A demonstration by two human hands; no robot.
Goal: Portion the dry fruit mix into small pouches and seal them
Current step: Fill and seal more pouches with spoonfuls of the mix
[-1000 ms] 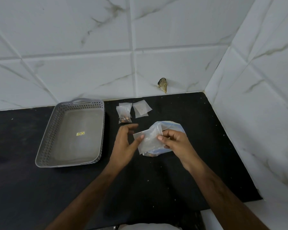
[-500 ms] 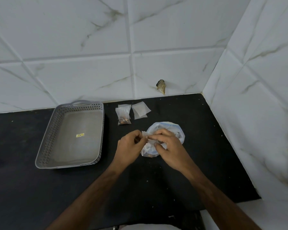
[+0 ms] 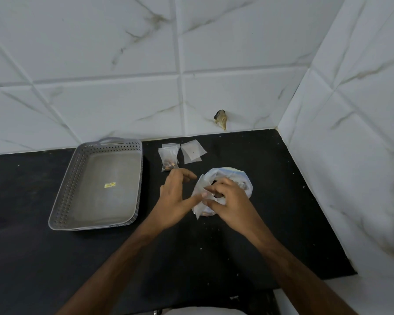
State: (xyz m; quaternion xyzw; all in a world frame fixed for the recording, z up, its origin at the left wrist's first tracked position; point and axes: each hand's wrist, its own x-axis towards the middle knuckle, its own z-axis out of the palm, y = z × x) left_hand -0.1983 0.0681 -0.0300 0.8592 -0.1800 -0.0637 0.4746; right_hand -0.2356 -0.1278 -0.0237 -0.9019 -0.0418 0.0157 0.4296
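Observation:
A large clear bag of dry fruit mix (image 3: pixel 236 173) lies on the black counter (image 3: pixel 214 251), its mouth rolled open. In front of it my right hand (image 3: pixel 231 204) pinches a small clear pouch (image 3: pixel 198 204) with some mix at its bottom. My left hand (image 3: pixel 174 196) is beside it with fingers spread, only the thumb tip touching the pouch's edge. Behind my left hand lies a filled small pouch (image 3: pixel 168 159). Empty flat pouches (image 3: pixel 192 152) lie to its right.
A grey perforated tray (image 3: pixel 96 220) with a small yellow sticker inside stands at the left. White marble-look tiled walls close the back and right side of the counter. A chipped spot (image 3: pixel 221 118) marks the back wall. Crumbs dot the counter.
Half a second ago both hands pinched the pouch's top together. My left hand has since let go and spread its fingers, while my right hand still holds the pouch over the big bag.

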